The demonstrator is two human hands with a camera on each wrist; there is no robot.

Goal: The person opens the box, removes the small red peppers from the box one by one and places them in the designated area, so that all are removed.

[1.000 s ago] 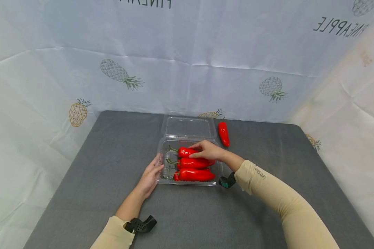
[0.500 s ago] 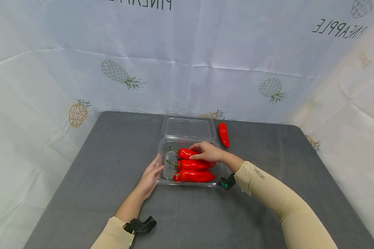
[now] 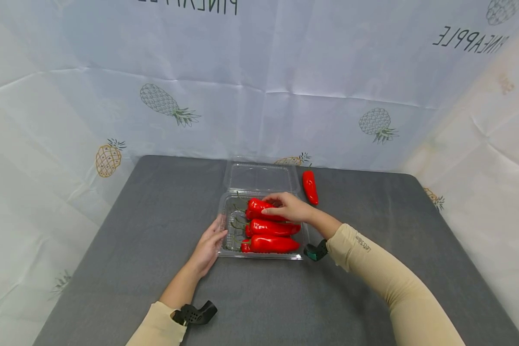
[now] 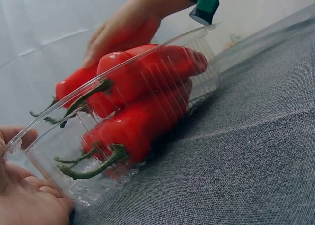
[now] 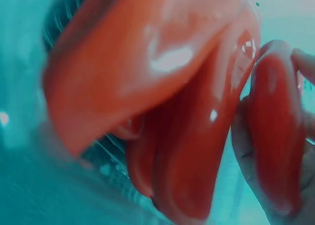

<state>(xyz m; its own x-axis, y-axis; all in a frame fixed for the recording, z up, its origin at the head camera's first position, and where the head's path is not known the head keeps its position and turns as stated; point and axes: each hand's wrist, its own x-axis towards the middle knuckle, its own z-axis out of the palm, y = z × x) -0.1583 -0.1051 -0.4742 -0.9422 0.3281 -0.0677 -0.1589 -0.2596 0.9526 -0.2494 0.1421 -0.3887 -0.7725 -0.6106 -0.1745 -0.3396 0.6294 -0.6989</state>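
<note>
Farther back in the box [image 3: 264, 256] than before, the right hand [image 3: 287, 207] pinches a pepper [image 3: 256, 208], left hand [image 3: 207, 246] gripping the left edge.

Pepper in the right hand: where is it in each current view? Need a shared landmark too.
Head: held pepper just below picture centre, in the farthest row over the clear container.
Left wrist: held pepper left of centre, slightly above mid-height, partly hidden by nearer peppers.
Right wrist: held pepper at the right side, running lengthwise up the picture.
Shared landmark: the right hand, gripping it in all three.
</note>
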